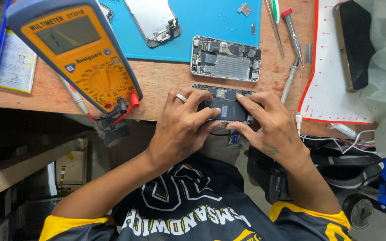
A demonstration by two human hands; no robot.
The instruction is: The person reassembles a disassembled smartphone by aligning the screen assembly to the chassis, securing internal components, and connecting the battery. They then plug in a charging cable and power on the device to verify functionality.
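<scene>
Both hands clamp an opened phone (227,107) at the bench (166,82) edge. The left hand (182,127) has a narrow grip on its near side, fingers curled over; the right hand (269,125) pinches its right end, wrist bent inward.

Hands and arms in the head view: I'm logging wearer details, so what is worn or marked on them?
The left hand wears a plain silver ring on one finger and has a dark mark near the wrist. The right hand has small dark tattoo marks on its back. Both forearms are bare; short black sleeves with yellow cuffs end above the elbows.
</scene>
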